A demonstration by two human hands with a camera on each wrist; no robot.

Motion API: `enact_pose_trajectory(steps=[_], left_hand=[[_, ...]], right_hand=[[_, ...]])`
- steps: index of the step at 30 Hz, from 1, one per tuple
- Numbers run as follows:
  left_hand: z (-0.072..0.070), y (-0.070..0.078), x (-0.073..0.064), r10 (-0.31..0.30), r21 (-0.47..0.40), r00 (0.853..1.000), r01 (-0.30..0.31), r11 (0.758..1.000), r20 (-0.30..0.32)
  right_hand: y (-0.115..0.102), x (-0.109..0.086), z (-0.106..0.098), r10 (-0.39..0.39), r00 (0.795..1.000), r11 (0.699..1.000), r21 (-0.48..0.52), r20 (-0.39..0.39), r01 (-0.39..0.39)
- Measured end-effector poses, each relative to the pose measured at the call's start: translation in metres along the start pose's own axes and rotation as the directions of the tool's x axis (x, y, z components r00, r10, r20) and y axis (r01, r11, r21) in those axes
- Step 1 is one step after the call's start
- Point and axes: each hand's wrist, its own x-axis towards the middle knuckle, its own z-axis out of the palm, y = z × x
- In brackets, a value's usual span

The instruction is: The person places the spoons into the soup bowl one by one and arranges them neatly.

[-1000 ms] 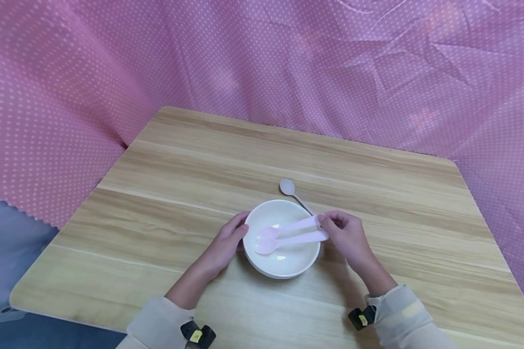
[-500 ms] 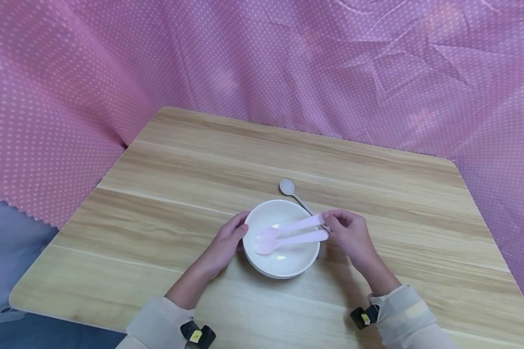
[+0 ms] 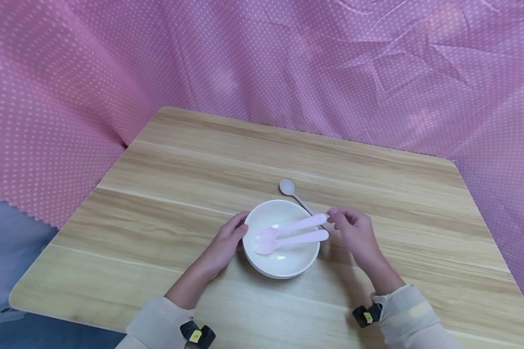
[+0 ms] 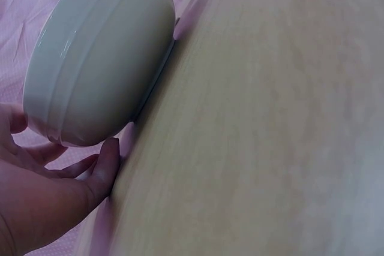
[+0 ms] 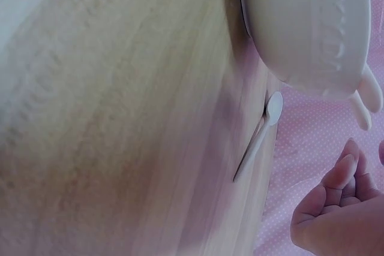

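A white bowl (image 3: 284, 264) stands on the table. Two pale pink spoons lie in it, one spoon (image 3: 303, 222) behind the other spoon (image 3: 303, 237), their handles reaching over the right rim. My left hand (image 3: 222, 246) holds the bowl's left side, thumb at the rim and fingers along the outer wall (image 4: 108, 58). Just right of the handle ends is my right hand (image 3: 355, 236), its fingers loosely bent around nothing; the right wrist view shows a gap between this hand (image 5: 342, 217) and the handles. A third, greyish spoon (image 3: 286, 187) lies behind the bowl, part of its handle hidden.
The wood-grain table (image 3: 157, 203) has rounded corners. A pink dotted cloth (image 3: 262, 58) hangs behind it and at both sides. Each cuff carries a black strap device, one strap device (image 3: 197, 334) at the left wrist.
My right hand has let go of the rear pink spoon's handle and drawn back slightly to the right. The bowl, the spoons and my left hand stay in place.
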Motion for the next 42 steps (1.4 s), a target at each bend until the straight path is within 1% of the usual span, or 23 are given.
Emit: enact_pose_trajectory(steps=[8, 14, 16, 19, 23, 26, 42], left_hand=[[0.0, 0.001, 0.0, 0.003, 0.004, 1.0, -0.003, 1.0, 0.005], [-0.001, 0.001, -0.001, 0.003, 0.009, 1.0, -0.003, 1.0, 0.006], [-0.001, 0.001, -0.001, 0.003, 0.011, 1.0, -0.003, 1.0, 0.008], [-0.001, 0.001, -0.001, 0.004, 0.014, 1.0, -0.004, 1.0, 0.011], [-0.001, 0.001, -0.001, 0.004, 0.012, 1.0, -0.004, 1.0, 0.015], [-0.002, 0.001, -0.001, 0.003, 0.012, 1.0, -0.003, 1.0, 0.017], [-0.001, 0.001, -0.001, -0.002, 0.012, 1.0, 0.001, 1.0, 0.013]], right_hand=[[0.003, 0.003, -0.004, -0.008, 1.0, 1.0, 0.021, -0.016, 0.009], [0.007, 0.006, -0.004, -0.012, 0.999, 1.0, -0.007, -0.033, 0.011], [0.01, 0.007, -0.004, -0.018, 0.999, 1.0, -0.027, -0.045, 0.017], [0.013, 0.009, -0.003, -0.022, 0.999, 0.996, -0.091, -0.043, 0.018], [0.017, 0.012, -0.003, -0.041, 0.999, 0.983, -0.182, -0.032, 0.035], [0.019, 0.014, -0.003, -0.048, 0.999, 0.975, -0.218, -0.022, 0.042], [0.024, 0.018, -0.004, -0.062, 0.998, 0.956, -0.285, 0.028, 0.067]])
